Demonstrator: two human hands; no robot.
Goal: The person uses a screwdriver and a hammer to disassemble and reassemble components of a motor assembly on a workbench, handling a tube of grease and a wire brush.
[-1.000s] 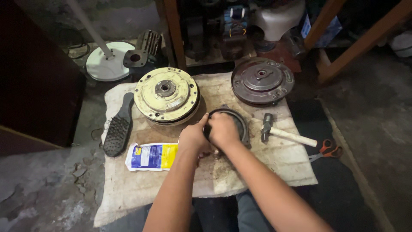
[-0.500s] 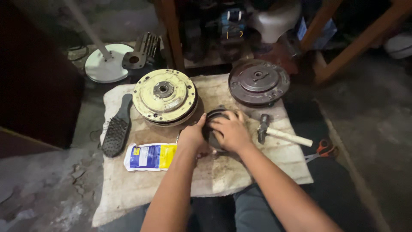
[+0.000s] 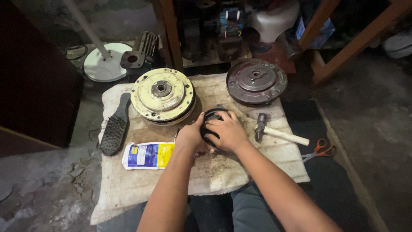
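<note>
My left hand [image 3: 190,136] and right hand [image 3: 227,132] both clasp one black ring [image 3: 211,118]; nearby lie two metal discs [image 3: 162,95], one hammer [image 3: 277,132], one brush [image 3: 114,127].

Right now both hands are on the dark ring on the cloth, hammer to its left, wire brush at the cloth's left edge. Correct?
Not quite. The head view shows the hammer to the right of the dark ring, not the left. The rest holds: the left hand and right hand are both on the ring, and the wire brush lies at the left edge of the cloth.
</note>
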